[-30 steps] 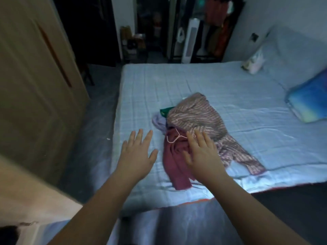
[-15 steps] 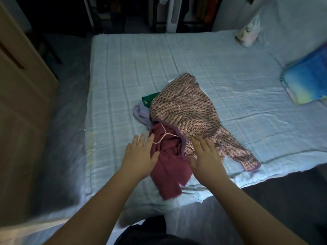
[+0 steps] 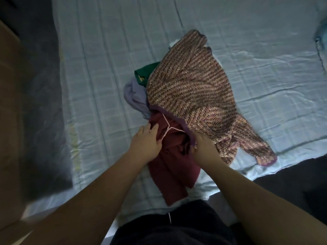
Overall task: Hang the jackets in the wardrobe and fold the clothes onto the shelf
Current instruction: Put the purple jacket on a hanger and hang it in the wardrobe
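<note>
The clothes pile sits near the bed's [image 3: 106,71] front edge, with bare quilted sheet to the left. Left hand [image 3: 146,141] rests flat on the soft maroon garment [image 3: 174,167]; right hand [image 3: 203,147] seemingly grips its fold — fingers hidden — beside the coarse knit jacket [image 3: 191,89].

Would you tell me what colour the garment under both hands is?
Dark red, or maroon, seen in the head view.

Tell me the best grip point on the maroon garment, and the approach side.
Grip the maroon garment at its top edge by the pink drawstring, coming from the near bed edge. That end is exposed; further back it disappears under the patterned knit. Left hand and right hand already flank it.
</note>
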### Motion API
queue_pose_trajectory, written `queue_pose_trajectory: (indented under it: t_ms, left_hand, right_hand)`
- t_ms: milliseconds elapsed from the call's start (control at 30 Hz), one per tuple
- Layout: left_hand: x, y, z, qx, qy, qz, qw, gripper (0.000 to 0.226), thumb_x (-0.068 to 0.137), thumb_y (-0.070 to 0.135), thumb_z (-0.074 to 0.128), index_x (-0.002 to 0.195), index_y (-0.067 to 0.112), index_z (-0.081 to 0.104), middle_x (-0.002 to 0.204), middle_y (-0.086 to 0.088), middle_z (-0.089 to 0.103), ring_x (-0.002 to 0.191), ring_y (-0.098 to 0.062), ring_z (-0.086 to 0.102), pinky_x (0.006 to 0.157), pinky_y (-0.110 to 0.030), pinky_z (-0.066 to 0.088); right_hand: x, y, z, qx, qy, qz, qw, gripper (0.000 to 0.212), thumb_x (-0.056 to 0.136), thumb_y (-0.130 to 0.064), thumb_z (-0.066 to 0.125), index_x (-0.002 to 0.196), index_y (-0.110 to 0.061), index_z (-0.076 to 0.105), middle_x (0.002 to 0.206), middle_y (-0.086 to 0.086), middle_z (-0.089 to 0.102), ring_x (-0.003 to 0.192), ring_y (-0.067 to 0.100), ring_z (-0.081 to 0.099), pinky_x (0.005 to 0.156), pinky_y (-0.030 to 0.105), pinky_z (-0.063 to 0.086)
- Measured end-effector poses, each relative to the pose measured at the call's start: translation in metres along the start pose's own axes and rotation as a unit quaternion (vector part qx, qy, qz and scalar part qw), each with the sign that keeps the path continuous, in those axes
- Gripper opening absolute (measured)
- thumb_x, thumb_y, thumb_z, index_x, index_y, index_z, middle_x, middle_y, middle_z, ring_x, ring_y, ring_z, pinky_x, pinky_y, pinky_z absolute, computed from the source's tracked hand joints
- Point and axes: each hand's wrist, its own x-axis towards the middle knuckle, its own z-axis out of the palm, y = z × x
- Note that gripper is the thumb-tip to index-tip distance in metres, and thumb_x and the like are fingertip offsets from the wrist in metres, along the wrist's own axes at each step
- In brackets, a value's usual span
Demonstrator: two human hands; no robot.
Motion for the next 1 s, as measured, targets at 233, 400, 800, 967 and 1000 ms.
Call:
queue_pose_trajectory:
  t_ms: [233, 400, 800, 967, 1000]
  left_hand:
    - [0.034, -0.021, 0.038, -0.029, -0.025, -0.03, 0.999, 0.073, 0.094, 0.036, 0.05, 0.158, 0.016, 0.02, 0.16, -0.02, 0.027, 0.145, -0.039, 0.025, 0.118, -0.049, 0.026]
    - [0.042, -0.023, 0.05, -0.055, -0.025, -0.041, 0.997, 0.072, 0.094, 0.033, 0.051, 0.157, 0.016, 0.022, 0.159, -0.02, 0.028, 0.145, -0.038, 0.025, 0.117, -0.05, 0.028]
    - [0.049, -0.007, -0.011, -0.097, 0.052, 0.012, 0.994, 0.065, 0.101, 0.044, 0.045, 0.154, 0.01, 0.032, 0.154, -0.023, 0.037, 0.143, -0.038, 0.033, 0.118, -0.048, 0.027]
    - [0.044, 0.015, -0.064, -0.118, 0.088, 0.066, 0.987, 0.071, 0.098, 0.056, 0.031, 0.156, 0.016, 0.029, 0.158, -0.016, 0.035, 0.147, -0.032, 0.03, 0.119, -0.048, 0.027]
    - [0.044, 0.02, -0.073, -0.108, 0.095, 0.079, 0.986, 0.067, 0.099, 0.05, 0.037, 0.156, 0.016, 0.027, 0.159, -0.016, 0.033, 0.147, -0.032, 0.028, 0.119, -0.049, 0.026]
  right_hand:
    - [0.09, -0.01, 0.037, -0.044, -0.013, 0.063, 0.997, 0.042, 0.086, -0.028, 0.062, 0.122, -0.012, 0.047, 0.127, 0.011, 0.049, 0.119, 0.035, 0.047, 0.093, 0.05, 0.047]
    - [0.116, -0.005, 0.057, -0.1, 0.0, 0.079, 0.992, 0.033, 0.093, -0.019, 0.051, 0.125, -0.014, 0.042, 0.127, 0.011, 0.05, 0.119, 0.035, 0.05, 0.091, 0.049, 0.045]
    - [0.083, 0.019, 0.011, -0.108, 0.102, -0.053, 0.987, 0.016, 0.095, -0.025, 0.052, 0.11, -0.019, 0.055, 0.103, 0.008, 0.057, 0.096, 0.034, 0.055, 0.08, 0.046, 0.044]
    - [0.067, 0.016, -0.054, -0.086, 0.194, -0.06, 0.975, 0.018, 0.093, -0.019, 0.052, 0.11, -0.016, 0.056, 0.097, 0.012, 0.052, 0.091, 0.037, 0.052, 0.07, 0.045, 0.047]
    - [0.063, 0.015, -0.069, -0.079, 0.213, -0.065, 0.972, 0.018, 0.092, -0.017, 0.052, 0.109, -0.016, 0.056, 0.096, 0.012, 0.051, 0.091, 0.037, 0.052, 0.067, 0.044, 0.048]
